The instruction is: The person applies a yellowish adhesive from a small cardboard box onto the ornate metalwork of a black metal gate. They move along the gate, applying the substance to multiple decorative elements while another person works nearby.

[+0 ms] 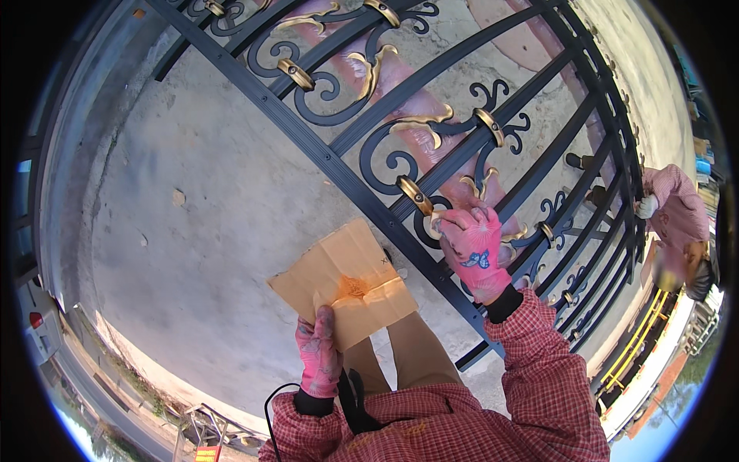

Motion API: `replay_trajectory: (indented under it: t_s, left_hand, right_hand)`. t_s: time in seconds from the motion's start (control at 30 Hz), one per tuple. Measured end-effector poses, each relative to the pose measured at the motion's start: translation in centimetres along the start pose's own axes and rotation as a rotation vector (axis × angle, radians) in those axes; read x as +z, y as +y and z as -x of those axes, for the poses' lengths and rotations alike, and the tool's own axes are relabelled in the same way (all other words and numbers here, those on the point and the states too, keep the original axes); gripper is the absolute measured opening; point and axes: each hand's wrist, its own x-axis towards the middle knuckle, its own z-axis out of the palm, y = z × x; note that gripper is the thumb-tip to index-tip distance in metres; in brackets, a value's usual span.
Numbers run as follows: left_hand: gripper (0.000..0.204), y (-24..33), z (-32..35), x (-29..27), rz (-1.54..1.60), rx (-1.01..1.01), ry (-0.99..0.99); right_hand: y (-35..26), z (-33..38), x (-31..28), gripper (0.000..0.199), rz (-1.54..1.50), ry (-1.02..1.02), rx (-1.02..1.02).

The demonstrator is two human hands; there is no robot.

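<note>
My left hand [319, 356], in a pink glove, grips the lower edge of a flat piece of brown cardboard [327, 266]. A wet-looking orange-gold smear [354, 287] lies on the cardboard near a crease. My right hand [473, 254], also in a pink glove, is closed in a pinch at a black metal gate panel [331, 158]. Its fingertips reach the scrollwork just below a gold collar [414, 195]; whatever small pale thing may be between them I cannot make out. Black curls with gold-coloured leaf tips [422, 122] fill the space between the bars.
A length of pinkish wrapping [396, 77] runs beneath the scrollwork. Grey concrete floor [192, 208] lies to the left. At the far right, another person [677, 208] in a checked top has a white-gloved hand [647, 206] by the panel's edge. A dark cord [269, 404] hangs near my left sleeve.
</note>
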Motion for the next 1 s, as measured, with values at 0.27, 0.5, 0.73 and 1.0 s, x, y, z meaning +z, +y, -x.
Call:
replay_trajectory:
  t_s: [0.27, 0.5, 0.73, 1.0]
  left_hand:
    - [0.032, -0.1, -0.4, 0.9, -0.014, -0.046, -0.023]
    - [0.031, -1.5, -0.7, 2.3, -0.081, -0.082, -0.104]
    - [0.037, -2.7, 0.4, 3.2, -0.108, -0.076, -0.294]
    - [0.034, -2.9, 0.7, 4.5, -0.221, -0.098, -0.179]
  right_hand:
    - [-0.8, -0.4, -1.6, 0.036, -0.053, -0.014, 0.06]
    - [-4.1, 1.0, -7.7, 0.04, -0.358, 0.038, 0.12]
    - [-5.6, 4.5, -8.6, 0.034, -0.133, -0.101, 0.138]
    - [-2.2, 8.1, -10.3, 0.032, -0.038, 0.013, 0.323]
